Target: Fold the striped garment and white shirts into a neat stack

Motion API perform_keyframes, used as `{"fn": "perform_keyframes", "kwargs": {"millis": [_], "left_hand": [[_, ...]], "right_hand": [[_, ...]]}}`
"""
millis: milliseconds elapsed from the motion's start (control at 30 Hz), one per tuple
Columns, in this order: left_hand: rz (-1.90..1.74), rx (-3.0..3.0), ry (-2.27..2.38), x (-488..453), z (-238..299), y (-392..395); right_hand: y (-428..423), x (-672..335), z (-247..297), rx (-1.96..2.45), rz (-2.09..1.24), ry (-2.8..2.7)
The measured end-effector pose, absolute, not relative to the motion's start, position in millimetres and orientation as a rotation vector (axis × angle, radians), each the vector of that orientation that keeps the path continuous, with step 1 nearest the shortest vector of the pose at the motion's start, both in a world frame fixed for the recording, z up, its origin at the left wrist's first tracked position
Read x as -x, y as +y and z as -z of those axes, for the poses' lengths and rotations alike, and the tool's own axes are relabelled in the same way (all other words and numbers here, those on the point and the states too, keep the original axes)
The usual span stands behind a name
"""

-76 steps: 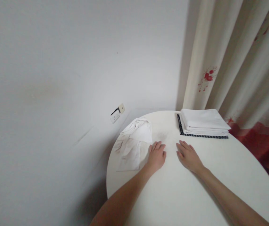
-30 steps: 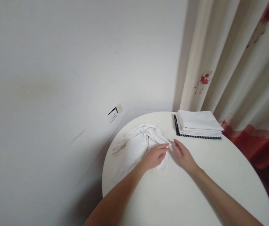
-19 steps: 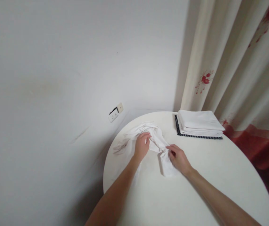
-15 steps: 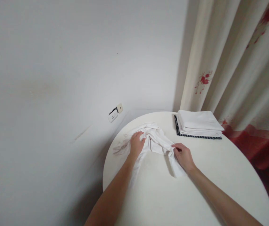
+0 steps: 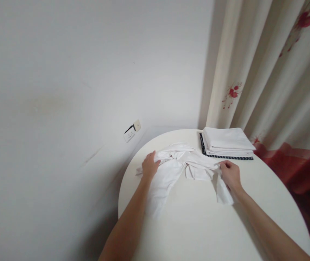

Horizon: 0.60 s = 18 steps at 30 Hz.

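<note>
A crumpled white garment (image 5: 168,174) is spread across the back half of a round white table (image 5: 198,224). My left hand (image 5: 150,165) grips its left part, thumb and fingers closed round the gathered fabric. At the opposite end, my right hand (image 5: 230,174) pinches a corner between thumb and fingertips. The fabric runs stretched between both hands, and a loose flap hangs down below the right one. Another part trails toward me beside my left forearm. Folds and bunching hide the garment's exact kind.
A folded stack of white cloth (image 5: 228,139) lies at the table's back right, over a dark item with a patterned edge (image 5: 225,157). Behind stand a white wall (image 5: 89,72) with a socket (image 5: 129,134) and a floral curtain (image 5: 242,72) with a red lower band.
My right hand has moved right, drawing its end of the garment outward. My left hand has shifted slightly left and toward me. The garment is now wider and less bunched.
</note>
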<state>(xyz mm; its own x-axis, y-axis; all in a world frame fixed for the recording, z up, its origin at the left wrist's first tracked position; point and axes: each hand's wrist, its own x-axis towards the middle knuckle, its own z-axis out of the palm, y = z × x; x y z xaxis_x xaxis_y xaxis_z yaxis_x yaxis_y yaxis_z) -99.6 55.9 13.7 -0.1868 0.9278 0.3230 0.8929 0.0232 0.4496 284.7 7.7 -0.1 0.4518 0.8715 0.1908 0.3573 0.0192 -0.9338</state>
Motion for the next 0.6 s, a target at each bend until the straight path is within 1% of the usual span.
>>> {"fn": "perform_keyframes", "kwargs": {"millis": [167,300,467,600], "left_hand": [[-0.912,-1.94,2.078,108.8,-18.8,61.8],[-0.964,-1.912,1.953,108.2,-27.9,62.6],[-0.995,-1.858,1.781,102.4,-37.9,55.0],[-0.987,-1.786,1.718,101.4,-49.3,47.7]], "right_hand": [[13.0,-292.3,7.4,1.646,-0.501,-1.248],[13.6,-283.3,14.8,1.546,-0.358,-1.426],[3.9,-266.6,19.7,1.525,-0.411,-1.786],[2.6,-270.4,13.4,1.529,-0.506,-1.784]]}}
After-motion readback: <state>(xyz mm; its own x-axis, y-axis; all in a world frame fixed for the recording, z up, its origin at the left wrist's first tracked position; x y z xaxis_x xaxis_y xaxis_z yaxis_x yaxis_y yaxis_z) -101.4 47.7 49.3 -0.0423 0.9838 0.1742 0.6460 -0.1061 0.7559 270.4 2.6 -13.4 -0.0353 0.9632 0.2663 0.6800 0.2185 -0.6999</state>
